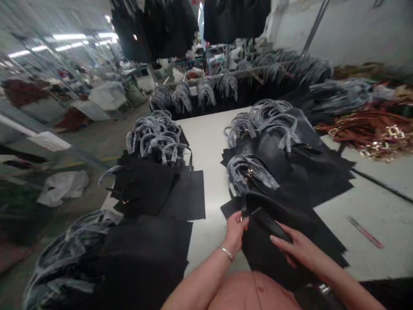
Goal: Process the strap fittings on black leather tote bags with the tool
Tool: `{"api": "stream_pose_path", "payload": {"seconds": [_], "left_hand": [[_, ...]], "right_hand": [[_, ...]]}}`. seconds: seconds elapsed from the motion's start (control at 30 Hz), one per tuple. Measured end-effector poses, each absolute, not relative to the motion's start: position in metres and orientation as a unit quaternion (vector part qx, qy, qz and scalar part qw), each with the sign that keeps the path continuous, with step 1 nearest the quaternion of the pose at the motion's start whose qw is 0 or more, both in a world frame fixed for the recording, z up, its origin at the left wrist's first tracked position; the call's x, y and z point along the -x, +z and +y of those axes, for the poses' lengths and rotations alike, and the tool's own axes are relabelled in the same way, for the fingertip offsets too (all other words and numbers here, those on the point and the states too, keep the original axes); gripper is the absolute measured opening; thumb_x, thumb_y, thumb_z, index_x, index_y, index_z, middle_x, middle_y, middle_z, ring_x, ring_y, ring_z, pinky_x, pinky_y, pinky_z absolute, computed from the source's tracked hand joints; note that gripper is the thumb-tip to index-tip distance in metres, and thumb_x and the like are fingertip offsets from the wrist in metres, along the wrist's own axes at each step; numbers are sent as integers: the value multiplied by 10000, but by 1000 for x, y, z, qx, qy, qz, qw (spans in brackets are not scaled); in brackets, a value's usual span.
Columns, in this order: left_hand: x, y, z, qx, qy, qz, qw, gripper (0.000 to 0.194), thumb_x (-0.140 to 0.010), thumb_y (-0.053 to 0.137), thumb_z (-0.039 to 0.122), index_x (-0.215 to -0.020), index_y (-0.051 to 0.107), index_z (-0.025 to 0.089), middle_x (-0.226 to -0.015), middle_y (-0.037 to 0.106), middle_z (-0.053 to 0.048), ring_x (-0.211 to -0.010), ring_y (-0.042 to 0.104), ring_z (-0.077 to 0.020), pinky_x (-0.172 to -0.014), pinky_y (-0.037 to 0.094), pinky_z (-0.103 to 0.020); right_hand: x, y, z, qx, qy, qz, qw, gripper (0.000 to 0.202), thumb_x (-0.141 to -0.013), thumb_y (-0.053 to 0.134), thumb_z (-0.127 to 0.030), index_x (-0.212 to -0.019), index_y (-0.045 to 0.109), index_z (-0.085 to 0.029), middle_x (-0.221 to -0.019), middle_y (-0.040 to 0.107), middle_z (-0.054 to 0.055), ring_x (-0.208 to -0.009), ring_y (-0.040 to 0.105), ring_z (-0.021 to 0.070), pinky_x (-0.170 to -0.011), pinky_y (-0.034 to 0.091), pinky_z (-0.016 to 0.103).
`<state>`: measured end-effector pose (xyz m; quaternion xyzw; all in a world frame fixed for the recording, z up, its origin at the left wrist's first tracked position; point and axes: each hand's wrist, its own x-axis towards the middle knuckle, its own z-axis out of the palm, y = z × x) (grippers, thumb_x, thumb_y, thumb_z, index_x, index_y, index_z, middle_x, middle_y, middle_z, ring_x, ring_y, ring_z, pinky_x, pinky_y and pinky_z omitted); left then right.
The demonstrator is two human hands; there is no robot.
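Observation:
My left hand (pixel 236 231) is closed on a short black strap (pixel 244 204) near a small metal fitting, at the near left edge of a stack of black bag panels. To its right, my right hand (pixel 298 247) grips a long, dark, narrow leather-like piece (pixel 272 224); its exact kind is hard to make out. Beneath both hands lie the black bag panels (pixel 318 228). Just beyond them rests a bunch of bag handles (pixel 250 174) in clear wrapping, with gold-coloured hardware among them.
More black panels (pixel 190 198) with wrapped handles (pixel 155 135) lie on the left of the white table (pixel 211 159). A slim pink-handled tool (pixel 366 232) lies at right, below brown straps (pixel 371 125) with gold buckles. Black pieces (pixel 237 19) hang overhead.

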<state>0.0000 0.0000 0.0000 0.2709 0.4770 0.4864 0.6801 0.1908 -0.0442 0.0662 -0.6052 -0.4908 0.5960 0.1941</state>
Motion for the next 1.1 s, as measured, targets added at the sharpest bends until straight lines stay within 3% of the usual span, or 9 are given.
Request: {"api": "stream_pose_path", "payload": {"seconds": [0.1, 0.2, 0.43, 0.63, 0.8, 0.97, 1.1], "left_hand": [[-4, 6, 0, -297, 496, 470, 667, 292, -615, 729, 172, -899, 696, 118, -778, 679, -52, -679, 585, -132, -595, 418, -198], [-4, 7, -2, -356, 489, 465, 647, 298, -633, 693, 159, -930, 707, 136, -867, 699, -61, -780, 611, -168, -692, 457, -240], [-4, -2, -2, -371, 473, 474, 644, 383, -629, 646, 117, -1010, 687, 128, -841, 694, -40, -689, 584, -134, -628, 430, -213], [0, 2, 0, -414, 462, 449, 644, 287, -702, 645, 161, -983, 693, 127, -877, 695, -52, -785, 610, -167, -679, 448, -231], [4, 6, 1, -427, 430, 444, 660, 341, -674, 620, 97, -1006, 689, 126, -917, 698, -54, -801, 618, -176, -684, 452, -231], [5, 5, 4, -509, 405, 484, 586, 318, -722, 541, 74, -995, 684, 152, -885, 687, -21, -792, 603, -170, -688, 459, -237], [9, 3, 11, -616, 300, 548, 480, 360, -729, 478, 23, -1005, 660, 168, -884, 666, -39, -839, 597, -197, -786, 475, -298]], "right_hand": [[-187, 67, -47, 599, 614, -480, 184, 697, -835, 593, -519, -1410, 385, -185, -576, 506, -70, -369, 493, 104, -345, 381, 189], [-179, 69, -44, 593, 635, -462, 176, 696, -820, 603, -523, -1399, 400, -195, -605, 513, -64, -373, 494, 101, -335, 390, 186], [-173, 81, -27, 640, 577, -454, 226, 666, -822, 591, -533, -1368, 420, -193, -613, 535, -54, -406, 509, 110, -361, 416, 193], [-177, 84, -32, 586, 650, -461, 148, 575, -832, 591, -533, -1270, 480, -178, -623, 522, -54, -392, 492, 91, -346, 391, 176], [-170, 83, -18, 638, 578, -463, 212, 596, -835, 574, -510, -1326, 455, -194, -612, 522, -57, -403, 509, 107, -353, 414, 190], [-176, 83, -22, 608, 615, -474, 166, 672, -826, 589, -498, -1397, 400, -200, -614, 540, -57, -401, 519, 113, -352, 412, 196], [-173, 78, -21, 657, 548, -483, 184, 711, -828, 563, -511, -1419, 389, -157, -447, 524, -67, -382, 528, 145, -383, 413, 212]]}}
